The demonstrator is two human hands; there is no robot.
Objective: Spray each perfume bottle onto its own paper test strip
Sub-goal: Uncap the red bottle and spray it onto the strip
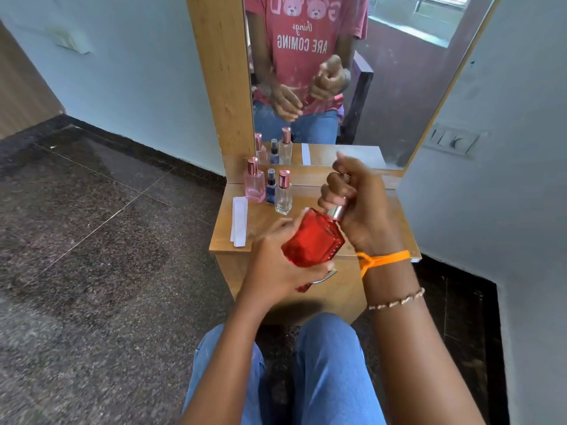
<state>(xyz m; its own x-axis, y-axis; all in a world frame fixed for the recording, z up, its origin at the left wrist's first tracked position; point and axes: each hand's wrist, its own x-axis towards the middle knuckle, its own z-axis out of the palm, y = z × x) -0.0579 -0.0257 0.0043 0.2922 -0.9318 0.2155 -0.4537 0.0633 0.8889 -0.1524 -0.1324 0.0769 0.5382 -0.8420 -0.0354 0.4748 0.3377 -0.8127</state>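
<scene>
Head view: the red perfume bottle (313, 237) is held in the air over the near edge of the wooden bench (306, 197), above the person's knees. Its long axis is tilted, with the silver neck pointing up and to the right, away from the person, and the base toward the lower left. The left hand (276, 265) is closed around the bottle's body from below. The right hand (359, 207) is closed around the top, fingers curled over the neck. At the back left of the bench three bottles stand upright, close together: a pink bottle (254, 182), a small dark blue bottle (271, 187) and a clear bottle (283, 193). White paper strips (239, 220) lie flat near the bench's left edge, their length running front to back.
</scene>
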